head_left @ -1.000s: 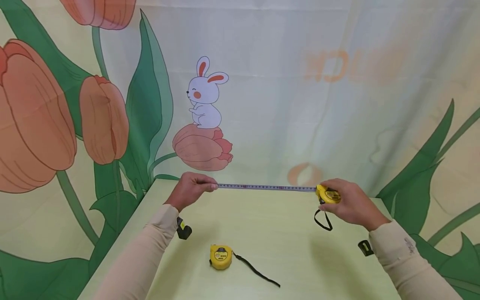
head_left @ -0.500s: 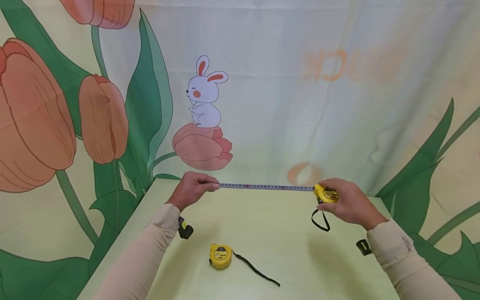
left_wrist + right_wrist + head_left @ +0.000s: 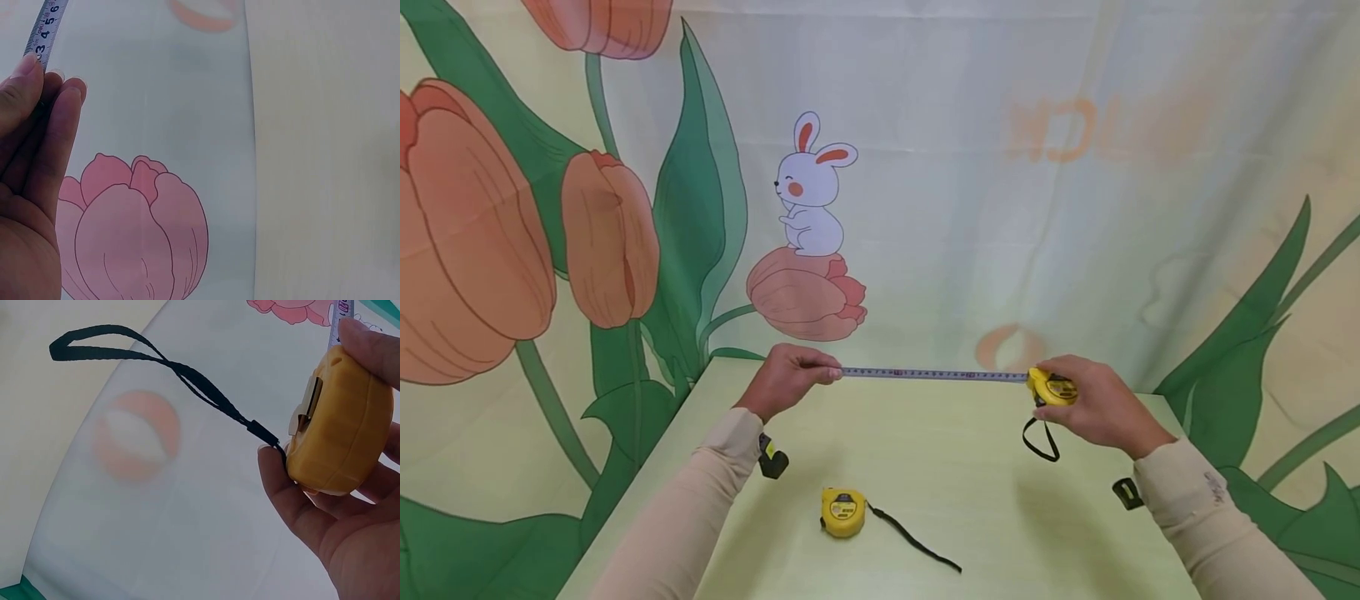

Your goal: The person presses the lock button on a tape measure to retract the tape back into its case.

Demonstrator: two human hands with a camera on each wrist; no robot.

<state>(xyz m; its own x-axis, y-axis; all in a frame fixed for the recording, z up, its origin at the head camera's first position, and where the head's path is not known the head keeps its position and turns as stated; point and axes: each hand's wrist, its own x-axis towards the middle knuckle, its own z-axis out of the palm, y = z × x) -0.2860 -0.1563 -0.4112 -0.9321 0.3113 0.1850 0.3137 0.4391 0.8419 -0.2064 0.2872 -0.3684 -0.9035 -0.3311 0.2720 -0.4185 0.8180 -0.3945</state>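
My right hand (image 3: 1105, 408) grips a yellow tape measure (image 3: 1052, 388), raised over the far part of the table. Its silver blade (image 3: 932, 375) is drawn out straight and nearly level across to my left hand (image 3: 786, 379). Thumb and fingers of the left hand pinch the blade's end; in the left wrist view the numbers on the blade (image 3: 45, 37) show just beyond the fingertips. From the case, a black wrist strap (image 3: 212, 394) hangs in a loop. A second yellow tape measure (image 3: 843, 512) lies on the table nearer me, its blade not showing and its black strap (image 3: 917, 542) stretched to the right.
The pale table (image 3: 940, 467) ends at a hanging cloth (image 3: 925, 208) printed with tulips and a white rabbit. Black wrist-camera mounts (image 3: 772, 460) stick out below both forearms.
Both hands have drawn slightly closer together, the left a little rightward and the right a little leftward, so the stretch of blade between them is a bit shorter. The second tape measure stays put.
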